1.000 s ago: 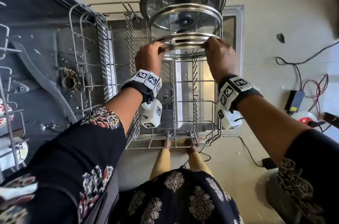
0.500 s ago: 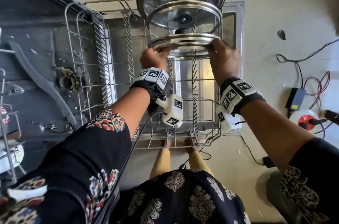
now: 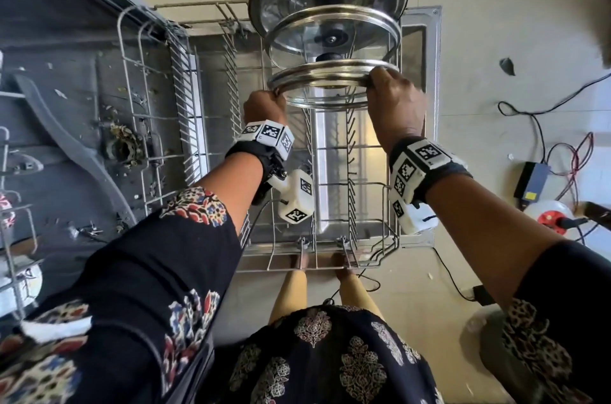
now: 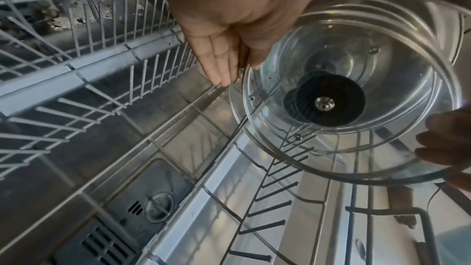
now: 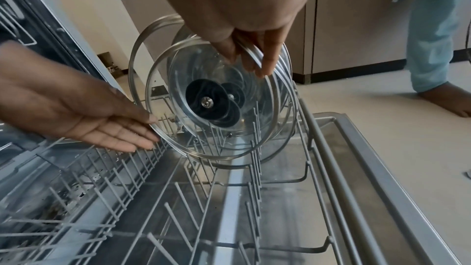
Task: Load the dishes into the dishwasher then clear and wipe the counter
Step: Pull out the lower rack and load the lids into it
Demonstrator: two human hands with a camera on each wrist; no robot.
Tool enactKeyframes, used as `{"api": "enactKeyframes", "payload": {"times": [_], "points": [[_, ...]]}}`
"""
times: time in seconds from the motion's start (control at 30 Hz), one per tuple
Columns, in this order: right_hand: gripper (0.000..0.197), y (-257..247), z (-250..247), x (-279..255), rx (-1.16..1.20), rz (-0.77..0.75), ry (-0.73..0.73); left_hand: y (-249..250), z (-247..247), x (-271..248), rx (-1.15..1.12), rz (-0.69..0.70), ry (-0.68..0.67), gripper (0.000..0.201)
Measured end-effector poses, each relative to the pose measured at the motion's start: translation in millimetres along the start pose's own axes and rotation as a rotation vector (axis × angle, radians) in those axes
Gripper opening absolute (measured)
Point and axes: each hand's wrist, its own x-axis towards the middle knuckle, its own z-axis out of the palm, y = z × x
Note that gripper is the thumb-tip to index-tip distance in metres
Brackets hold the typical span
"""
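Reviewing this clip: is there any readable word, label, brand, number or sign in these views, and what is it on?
No readable text in any view.
Wrist bands: black-and-white square marker patterns only, no letters or numbers.
Black adapter on the floor: a yellow label, too small to read.
Glass lids, dishwasher rack: no print visible.

Cables [image 3: 542,126], a power adapter [image 3: 530,183] and a bystander's bare foot [image 5: 448,100] on the floor.

clear glossy glass lid [image 3: 325,91] with shiny metal rim; matt grey wire rack [image 3: 334,172].
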Motion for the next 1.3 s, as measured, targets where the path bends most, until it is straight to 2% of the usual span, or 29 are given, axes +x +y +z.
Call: {"api": "enactKeyframes", "payload": {"times": [0.1, 0.23, 0.3, 0.37, 0.57, 0.63, 0.77, 0.87, 0.97, 1.07, 1.17, 1.3], "points": [[0.005, -8, 7, -3, -0.035, -0.106, 0.045, -9, 1, 8, 0.019, -0.056, -0.076, 0.035], [0.014, -13, 27, -1, -0.063, -0.206, 0.073, -59, 27, 51, -0.104, -0.180, -0.095, 0.045], [0.015, -13, 33, 2, -0.067, -0.226, 0.045, -78, 35, 66, -0.091, -0.195, -0.137, 0.038], [0.013, -11, 39, 2, -0.083, -0.245, -0.003, -62, 17, 48, -0.032, -0.192, -0.168, 0.030], [0.007, -3, 44, 3, 0.021, -0.189, -0.041, -37, -7, 18, 0.085, -0.096, -0.138, 0.029], [0.007, -1, 39, -2, 0.067, -0.180, -0.001, -34, -13, 10, 0.172, -0.054, -0.078, 0.032], [0.021, 2, 29, -19, 0.151, -0.147, 0.048, -41, -14, -7, 0.291, 0.054, -0.003, 0.033], [0.023, -1, 21, -24, 0.149, -0.113, 0.115, -36, -15, -10, 0.260, 0.118, 0.069, 0.031], [0.026, 3, 6, -24, 0.183, -0.028, 0.175, -21, -20, -9, 0.277, 0.252, 0.131, 0.030], [0.021, 12, -4, -27, 0.202, 0.035, 0.166, -10, -20, -9, 0.306, 0.349, 0.137, 0.029], [0.018, 16, 1, -30, 0.236, 0.039, 0.123, -11, -17, -9, 0.352, 0.341, 0.120, 0.028], [0.019, 15, 9, -16, 0.205, -0.001, 0.161, -13, -14, -5, 0.278, 0.274, 0.102, 0.027]]}}
